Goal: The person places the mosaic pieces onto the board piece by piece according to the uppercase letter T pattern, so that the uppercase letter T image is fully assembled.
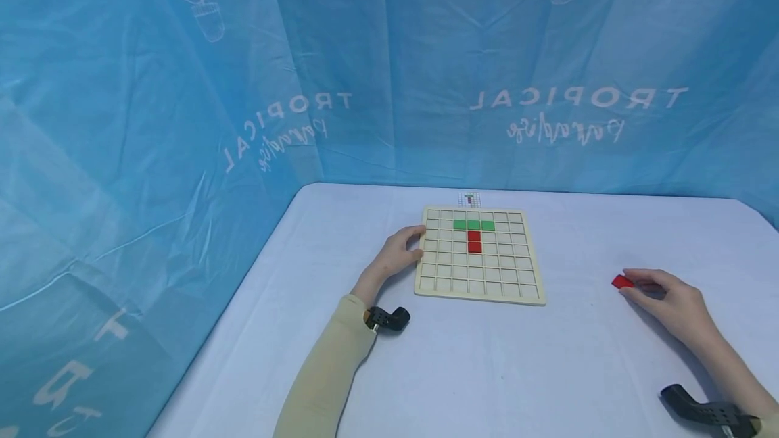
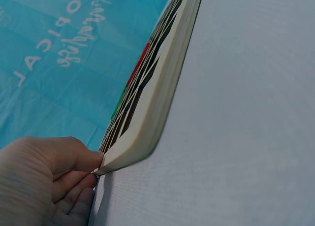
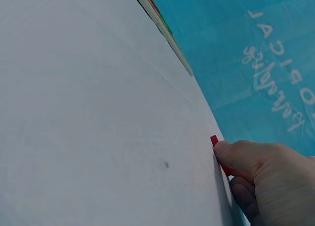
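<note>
A square wooden grid board (image 1: pixel 481 299) lies flat on the table. Three green tiles (image 1: pixel 474 225) form a row in its upper part, with two red tiles (image 1: pixel 474 242) in a column below the middle one. My left hand (image 1: pixel 394 253) rests at the board's left edge, index finger and thumb apart and both touching it. In the left wrist view the thumb (image 2: pixel 81 154) meets the rim near a corner. Well right of the board, my right hand (image 1: pixel 672 299) pinches a small red tile (image 1: pixel 622 281) between thumb and fingers, close over the cloth.
A small printed card (image 1: pixel 469 199) with a coloured grid pattern lies just behind the board. White cloth (image 1: pixel 475 370) covers the table. Blue curtains (image 1: pixel 426 73) with white lettering stand along the back and left. Black wrist mounts (image 1: pixel 389 320) sit on both wrists.
</note>
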Demonstrator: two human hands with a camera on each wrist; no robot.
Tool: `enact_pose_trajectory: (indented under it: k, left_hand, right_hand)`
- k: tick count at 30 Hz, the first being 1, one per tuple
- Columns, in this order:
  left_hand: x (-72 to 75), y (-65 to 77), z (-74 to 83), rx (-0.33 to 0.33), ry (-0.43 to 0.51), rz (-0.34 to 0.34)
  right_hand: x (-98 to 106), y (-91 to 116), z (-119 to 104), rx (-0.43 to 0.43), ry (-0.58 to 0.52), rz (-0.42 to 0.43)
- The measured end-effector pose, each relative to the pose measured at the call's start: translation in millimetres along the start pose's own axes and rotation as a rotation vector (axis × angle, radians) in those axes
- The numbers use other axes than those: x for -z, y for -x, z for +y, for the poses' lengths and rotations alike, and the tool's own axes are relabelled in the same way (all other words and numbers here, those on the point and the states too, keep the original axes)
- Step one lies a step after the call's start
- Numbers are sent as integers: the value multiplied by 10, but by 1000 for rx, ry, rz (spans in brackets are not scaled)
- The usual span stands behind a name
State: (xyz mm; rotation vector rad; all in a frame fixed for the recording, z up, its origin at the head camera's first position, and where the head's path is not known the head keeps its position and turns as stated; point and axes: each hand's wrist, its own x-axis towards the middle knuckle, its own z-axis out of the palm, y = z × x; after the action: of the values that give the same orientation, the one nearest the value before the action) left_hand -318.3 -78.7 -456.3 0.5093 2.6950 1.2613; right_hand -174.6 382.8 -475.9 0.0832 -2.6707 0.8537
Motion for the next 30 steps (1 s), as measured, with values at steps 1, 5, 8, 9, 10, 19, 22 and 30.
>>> enact_pose_trajectory:
  k: [1, 5, 8, 9, 10, 19, 22, 30]
  left_hand:
    - [0, 2, -3, 1, 0, 1]
    - [-4, 8, -12, 6, 10, 0]
    - [-10, 11, -16, 0, 15, -5]
    - [-12, 11, -17, -3, 17, -6]
    - [-13, 9, -16, -7, 16, -6]
    - [4, 7, -11, -11, 12, 3]
    - [0, 20, -11, -12, 16, 5]
    - [-3, 4, -10, -22, 13, 2]
  right_hand:
    - [-5, -3, 0, 2, 4, -7]
    - [17, 6, 14, -4, 7, -43]
    - [42, 17, 38, -11, 6, -60]
    - [46, 19, 41, -12, 13, -59]
    - [49, 18, 43, -11, 17, -59]
    - [175, -113, -114, -118, -185, -52]
    - [286, -217, -243, -128, -287, -34]
    - [316, -502, -588, -90, -378, -54]
